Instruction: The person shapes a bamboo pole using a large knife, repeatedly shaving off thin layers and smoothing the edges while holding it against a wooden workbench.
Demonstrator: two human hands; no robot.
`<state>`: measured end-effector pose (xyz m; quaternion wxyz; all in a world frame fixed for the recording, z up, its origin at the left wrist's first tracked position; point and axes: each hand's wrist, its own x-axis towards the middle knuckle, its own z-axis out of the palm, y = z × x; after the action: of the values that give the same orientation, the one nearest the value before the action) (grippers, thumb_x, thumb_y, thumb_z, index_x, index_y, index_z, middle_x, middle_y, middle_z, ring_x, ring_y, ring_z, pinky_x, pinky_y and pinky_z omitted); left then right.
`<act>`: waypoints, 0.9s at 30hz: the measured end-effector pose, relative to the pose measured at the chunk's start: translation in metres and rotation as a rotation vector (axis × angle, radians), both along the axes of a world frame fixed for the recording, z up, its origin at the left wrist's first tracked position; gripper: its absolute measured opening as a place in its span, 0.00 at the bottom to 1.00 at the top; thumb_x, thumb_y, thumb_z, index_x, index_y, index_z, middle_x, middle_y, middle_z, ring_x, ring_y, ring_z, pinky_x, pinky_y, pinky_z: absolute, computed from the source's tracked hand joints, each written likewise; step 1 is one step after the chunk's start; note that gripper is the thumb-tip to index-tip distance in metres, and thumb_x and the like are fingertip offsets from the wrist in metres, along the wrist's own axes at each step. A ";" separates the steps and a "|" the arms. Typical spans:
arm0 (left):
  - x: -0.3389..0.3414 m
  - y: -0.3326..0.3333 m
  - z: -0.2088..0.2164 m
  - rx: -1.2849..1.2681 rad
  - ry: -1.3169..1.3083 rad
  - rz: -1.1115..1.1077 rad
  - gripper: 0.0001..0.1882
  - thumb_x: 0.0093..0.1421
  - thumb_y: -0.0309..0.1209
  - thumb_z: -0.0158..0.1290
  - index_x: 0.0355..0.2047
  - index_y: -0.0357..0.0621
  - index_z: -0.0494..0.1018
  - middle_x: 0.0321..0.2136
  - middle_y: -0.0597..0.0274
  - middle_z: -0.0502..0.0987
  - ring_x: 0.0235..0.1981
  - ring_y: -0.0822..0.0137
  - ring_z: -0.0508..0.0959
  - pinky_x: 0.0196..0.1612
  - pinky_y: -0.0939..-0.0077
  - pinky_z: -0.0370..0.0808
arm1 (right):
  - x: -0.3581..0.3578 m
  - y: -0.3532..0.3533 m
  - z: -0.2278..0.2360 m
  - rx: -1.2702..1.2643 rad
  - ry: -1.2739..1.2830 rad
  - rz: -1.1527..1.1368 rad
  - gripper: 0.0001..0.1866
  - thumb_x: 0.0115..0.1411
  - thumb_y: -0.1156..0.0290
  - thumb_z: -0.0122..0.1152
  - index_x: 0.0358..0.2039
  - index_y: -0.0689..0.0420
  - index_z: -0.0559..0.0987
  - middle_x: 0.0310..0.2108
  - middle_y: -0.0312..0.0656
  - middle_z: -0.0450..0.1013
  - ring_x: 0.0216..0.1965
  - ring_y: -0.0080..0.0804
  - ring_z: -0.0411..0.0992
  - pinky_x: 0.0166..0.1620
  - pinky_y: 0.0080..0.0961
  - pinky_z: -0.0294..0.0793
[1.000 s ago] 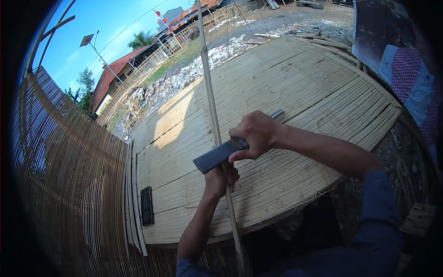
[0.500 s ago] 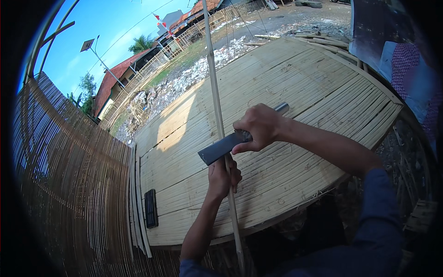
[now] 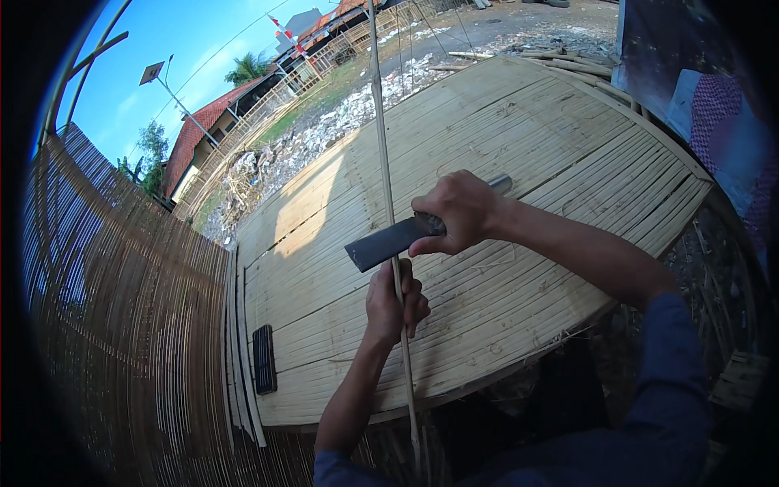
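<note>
A long thin bamboo pole [image 3: 381, 138] rises from below the platform's near edge past the top of the view. My left hand [image 3: 395, 302] is closed around it near the middle. Just above that hand, a broad dark cleaver-like blade [image 3: 389, 243] lies across the pole, its square end pointing left. My right hand [image 3: 458, 213] grips this cleaver by its handle, and a pale metallic end [image 3: 501, 184] of the handle sticks out beyond the fist. Whether the edge bites into the pole cannot be made out.
Under my hands spreads a platform of bamboo slats [image 3: 487, 325]. A black phone-like object [image 3: 264, 359] lies at its left edge, beside loose bamboo strips [image 3: 241, 357]. A woven bamboo screen [image 3: 130, 300] stands at left. Bamboo poles [image 3: 580, 67] are stacked behind; patterned cloth [image 3: 714, 114] hangs right.
The blade has shifted slightly up and left relative to my left hand, leaving a small gap between them. Both hands keep their grips. The view has tilted a little.
</note>
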<state>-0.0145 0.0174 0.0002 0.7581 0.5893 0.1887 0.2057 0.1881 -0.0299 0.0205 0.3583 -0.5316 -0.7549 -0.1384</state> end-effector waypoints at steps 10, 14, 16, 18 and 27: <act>-0.003 -0.001 -0.004 0.051 0.125 0.116 0.28 0.65 0.55 0.29 0.22 0.46 0.62 0.04 0.66 0.55 0.01 0.71 0.54 0.08 0.78 0.55 | -0.009 -0.002 -0.002 0.009 -0.209 0.089 0.36 0.46 0.30 0.51 0.13 0.56 0.69 0.09 0.40 0.66 0.14 0.42 0.70 0.20 0.32 0.69; -0.007 0.007 -0.004 0.025 0.079 0.007 0.34 0.63 0.60 0.24 0.20 0.45 0.63 0.02 0.67 0.52 0.01 0.71 0.53 0.08 0.80 0.54 | -0.018 -0.002 -0.007 0.007 -0.191 0.097 0.38 0.45 0.28 0.50 0.12 0.57 0.69 0.09 0.40 0.66 0.12 0.42 0.69 0.19 0.32 0.69; -0.009 0.007 -0.007 0.000 0.088 -0.012 0.35 0.62 0.61 0.23 0.20 0.45 0.63 0.03 0.68 0.52 0.01 0.71 0.53 0.08 0.80 0.53 | -0.023 -0.001 -0.011 0.005 -0.185 0.091 0.38 0.44 0.28 0.51 0.12 0.56 0.69 0.08 0.39 0.65 0.11 0.41 0.69 0.18 0.30 0.69; -0.006 -0.009 0.002 -0.011 0.139 0.078 0.34 0.62 0.62 0.24 0.19 0.46 0.63 0.03 0.68 0.52 0.00 0.71 0.52 0.07 0.80 0.53 | -0.018 -0.006 -0.001 0.054 -0.203 0.114 0.37 0.45 0.28 0.51 0.12 0.56 0.68 0.08 0.39 0.65 0.11 0.41 0.69 0.18 0.31 0.69; -0.010 -0.003 -0.006 -0.018 0.059 -0.026 0.33 0.62 0.62 0.22 0.24 0.47 0.63 0.03 0.68 0.52 0.01 0.72 0.52 0.08 0.81 0.52 | -0.016 -0.011 0.008 0.020 -0.178 0.065 0.37 0.45 0.30 0.52 0.11 0.57 0.67 0.06 0.40 0.63 0.11 0.41 0.69 0.18 0.32 0.69</act>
<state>-0.0241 0.0147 -0.0055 0.7600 0.5908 0.2052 0.1769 0.1717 -0.0408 0.0283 0.2997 -0.4887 -0.7992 -0.1809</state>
